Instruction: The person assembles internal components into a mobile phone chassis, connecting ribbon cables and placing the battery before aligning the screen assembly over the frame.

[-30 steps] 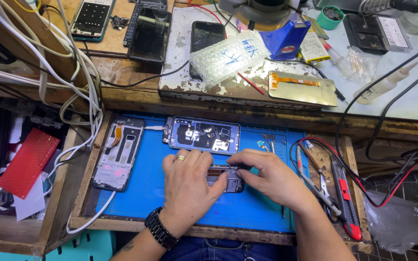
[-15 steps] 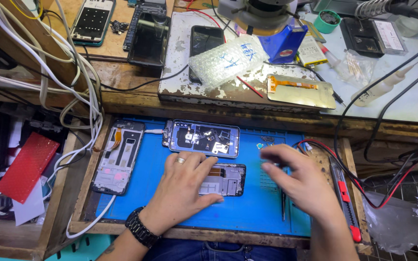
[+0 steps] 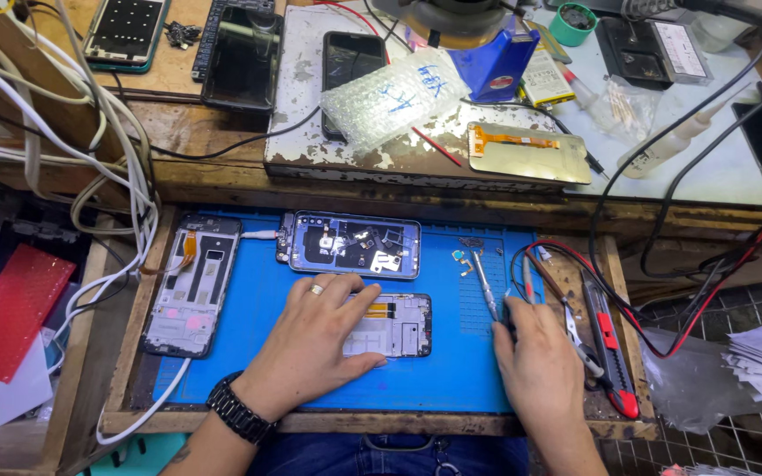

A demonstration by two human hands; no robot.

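**Hands on the blue repair mat**

My left hand (image 3: pixel 315 339) lies flat and unclenched on the opened phone frame (image 3: pixel 399 324), pinning it mid-mat. My right hand (image 3: pixel 535 366) reaches the tweezers (image 3: pixel 485 286) beside it; whether it grips them I cannot tell. Beyond lies a blue phone back (image 3: pixel 354 244).

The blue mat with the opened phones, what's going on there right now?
A person is working on stripped-down phones at a repair bench. The left hand lies flat on an opened phone frame in the middle of the blue mat. The right hand is off to the side by the tools, its fingertips at the tweezers; whether it grips anything cannot be seen. Another opened phone lies above, and a third frame to the left.
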